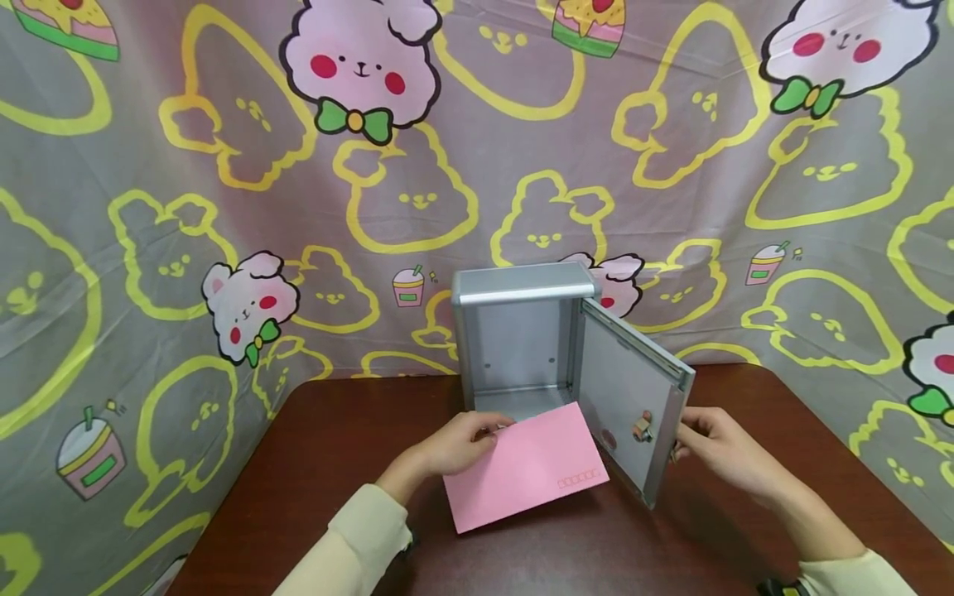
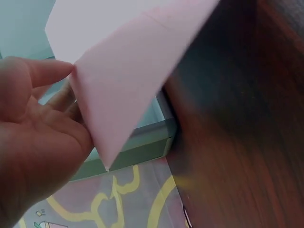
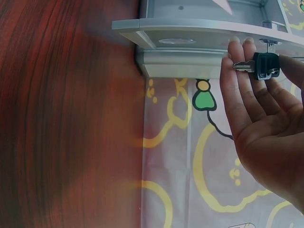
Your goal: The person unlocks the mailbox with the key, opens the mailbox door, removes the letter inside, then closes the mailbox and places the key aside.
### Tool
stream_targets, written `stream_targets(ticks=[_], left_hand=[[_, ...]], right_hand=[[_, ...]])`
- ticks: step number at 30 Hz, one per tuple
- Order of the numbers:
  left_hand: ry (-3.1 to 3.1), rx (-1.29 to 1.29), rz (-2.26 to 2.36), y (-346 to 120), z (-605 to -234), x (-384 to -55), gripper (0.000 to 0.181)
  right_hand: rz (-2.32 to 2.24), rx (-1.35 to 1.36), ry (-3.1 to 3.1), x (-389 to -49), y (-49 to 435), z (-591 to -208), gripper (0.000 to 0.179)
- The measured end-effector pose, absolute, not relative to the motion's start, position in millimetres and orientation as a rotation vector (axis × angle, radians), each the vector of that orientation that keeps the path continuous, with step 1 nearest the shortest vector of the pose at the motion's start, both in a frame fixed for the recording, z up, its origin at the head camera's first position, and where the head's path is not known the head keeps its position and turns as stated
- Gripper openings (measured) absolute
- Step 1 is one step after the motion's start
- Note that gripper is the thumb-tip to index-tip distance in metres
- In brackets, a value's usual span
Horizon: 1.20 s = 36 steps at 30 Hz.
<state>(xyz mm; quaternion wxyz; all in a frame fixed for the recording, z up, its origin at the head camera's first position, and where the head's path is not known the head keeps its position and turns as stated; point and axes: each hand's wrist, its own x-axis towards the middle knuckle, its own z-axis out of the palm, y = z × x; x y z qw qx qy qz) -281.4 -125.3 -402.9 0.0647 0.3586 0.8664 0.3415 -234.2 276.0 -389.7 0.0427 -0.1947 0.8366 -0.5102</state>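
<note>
Envelope [image 1: 532,476], pinched in left hand [image 1: 456,444], should sit square to box [image 1: 522,287] while right hand [image 1: 721,449], grip unclear, should steady door [image 1: 617,385].

Pink envelope [image 1: 525,476] tilted before silver box [image 1: 525,291], door [image 1: 622,389] swung outward, black-headed key [image 3: 266,65] outside

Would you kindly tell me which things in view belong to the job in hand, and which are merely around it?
Part of the job:
pink envelope, held by the left hand
metal box, its door open
black-headed key, by the right hand

Merely around it:
brown table
patterned cloth
</note>
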Motion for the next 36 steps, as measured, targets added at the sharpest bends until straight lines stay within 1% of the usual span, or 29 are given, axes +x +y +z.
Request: stream_targets(ticks=[6,13,19,36], left_hand=[[2.594,1.147,0.897,-116,-413,-282,0.037],[2.588,1.101,0.853,-107,-422,-280,0.037],[2.599,1.097,0.836,-103,-428,-280,0.04],[2.625,1.067,0.706,-86,-448,-281,0.043]], right_hand=[[-1.588,-0.606,2.543,-234,276,-390,0.036],[-1.596,-0.66,2.545,-232,275,-392,0.034],[-1.6,-0.604,2.563,-231,273,-393,0.034],[-1.585,-0.579,2.556,-231,276,-392,0.034]])
